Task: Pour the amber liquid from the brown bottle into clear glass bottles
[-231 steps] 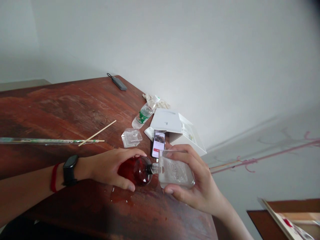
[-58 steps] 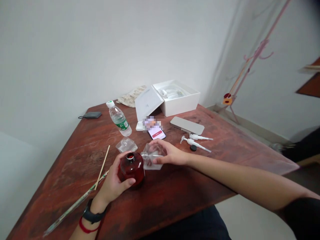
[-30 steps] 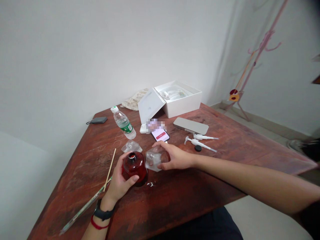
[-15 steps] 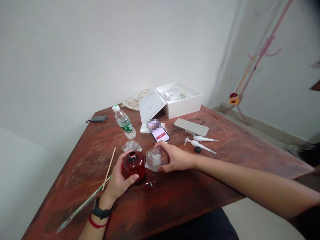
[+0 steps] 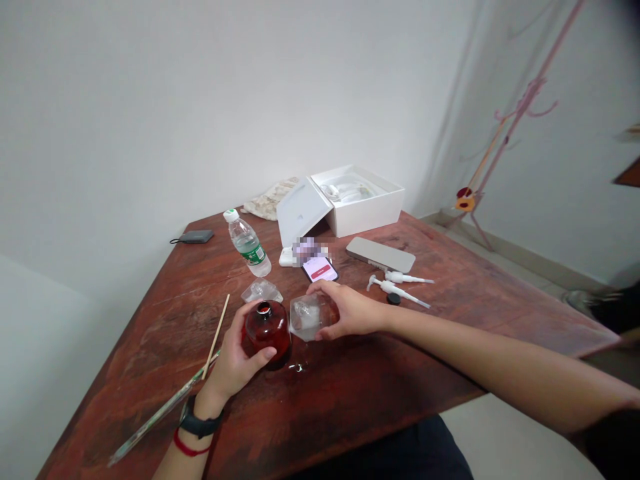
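Observation:
My left hand [image 5: 237,357] is wrapped around a dark red glass bottle [image 5: 270,337] that stands upright with its narrow mouth uncapped. Right beside it, my right hand [image 5: 345,310] grips a clear, angular container [image 5: 306,319], its thumb in front and fingers behind. The container's near side looks close to the bottle; whether they touch I cannot tell. A small wet patch [image 5: 299,367] shines on the wood in front of them. Behind the red bottle lies a crumpled clear plastic piece [image 5: 262,291].
A water bottle [image 5: 250,243], a phone [image 5: 320,268], an open white box [image 5: 370,207] and a grey case [image 5: 381,253] stand farther back. Two white pump heads [image 5: 400,293] and a black cap [image 5: 393,299] lie right. A chopstick [image 5: 216,337] and a wrapped stick [image 5: 160,413] lie left.
The whole scene has shifted very slightly in view. Both hands keep the same hold on the bottle and the container, with no other visible difference.

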{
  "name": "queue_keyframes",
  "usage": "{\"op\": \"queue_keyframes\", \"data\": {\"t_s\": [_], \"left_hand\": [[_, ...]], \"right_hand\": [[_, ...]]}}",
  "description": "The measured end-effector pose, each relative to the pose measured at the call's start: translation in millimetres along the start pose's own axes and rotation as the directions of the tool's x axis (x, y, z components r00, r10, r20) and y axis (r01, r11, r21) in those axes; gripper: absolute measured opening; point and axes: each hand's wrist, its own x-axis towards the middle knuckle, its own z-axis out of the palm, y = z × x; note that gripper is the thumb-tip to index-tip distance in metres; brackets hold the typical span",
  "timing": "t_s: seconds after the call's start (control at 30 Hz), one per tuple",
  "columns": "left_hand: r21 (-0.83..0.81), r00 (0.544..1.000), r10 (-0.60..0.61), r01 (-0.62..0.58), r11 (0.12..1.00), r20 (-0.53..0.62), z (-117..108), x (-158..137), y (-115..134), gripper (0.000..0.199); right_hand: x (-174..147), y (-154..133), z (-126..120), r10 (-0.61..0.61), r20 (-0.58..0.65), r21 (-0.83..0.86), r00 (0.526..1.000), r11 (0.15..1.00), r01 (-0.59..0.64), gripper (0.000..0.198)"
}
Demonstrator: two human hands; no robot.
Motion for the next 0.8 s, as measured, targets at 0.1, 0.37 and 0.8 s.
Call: {"op": "queue_keyframes", "data": {"t_s": [0.1, 0.37, 0.8], "left_hand": [[0.002, 1.0, 0.002, -0.002, 1.0, 0.004, -0.3, -0.2, -2.1, 0.083], [0.031, 1.0, -0.013, 0.013, 0.999, 0.006, -1.9, -2.1, -3.6, 0.083], [0.006, 0.999, 0.007, -0.007, 1.0, 0.039, -1.6, -0.7, 4.4, 0.078]], "right_hand": [[-0.5, 0.1, -0.6, -0.007, 0.014, -0.002, 1.0, 1.0, 0.007, 0.077], [-0.2, 1.6, -1.1, -0.024, 0.018, -0.002, 1.0, 1.0, 0.024, 0.075], [-0.3, 3.6, -0.5, -0.044, 0.026, -0.017, 0.999, 0.999, 0.044, 0.073]]}}
